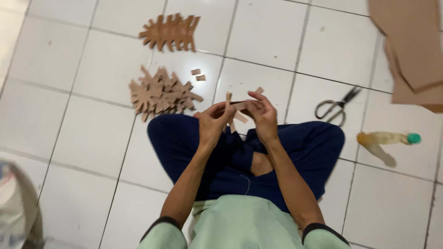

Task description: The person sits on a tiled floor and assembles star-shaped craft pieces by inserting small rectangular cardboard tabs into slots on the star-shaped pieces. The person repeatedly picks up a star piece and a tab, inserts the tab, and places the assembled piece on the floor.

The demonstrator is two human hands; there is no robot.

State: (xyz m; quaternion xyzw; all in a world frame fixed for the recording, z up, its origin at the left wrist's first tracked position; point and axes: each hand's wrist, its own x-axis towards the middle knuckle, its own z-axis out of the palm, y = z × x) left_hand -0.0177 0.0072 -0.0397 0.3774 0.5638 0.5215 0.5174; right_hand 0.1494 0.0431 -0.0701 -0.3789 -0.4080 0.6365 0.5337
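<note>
**Both hands on a cardboard cutout above the lap**

While the person sits cross-legged on the white tile floor (69, 138), the left hand (213, 121) and right hand (264, 115) meet over the knees, each closed on the same cardboard cutout (237, 110). Its narrow strips stick out between the fingers; motion blur hides its full shape, but it looks like the notched pieces nearby.

At 10 o'clock from the hands lies a pile (159, 93) of spiky cardboard shapes, and farther up at 11 o'clock a second stack (170, 32) of comb-edged ones. Two small scraps (198, 74) sit between the pile and the hands.

At 3 o'clock, scissors (335, 107) rest on the tiles, blades apart. Beyond them, at 4 o'clock, a glue bottle (385, 139) with a green cap lies on its side, the only container clearly seen, its contents yellowish. Cardboard sheets (408, 46) fill the 1 o'clock corner. A sack (16, 203) shows at 8 o'clock, its contents not visible.
</note>
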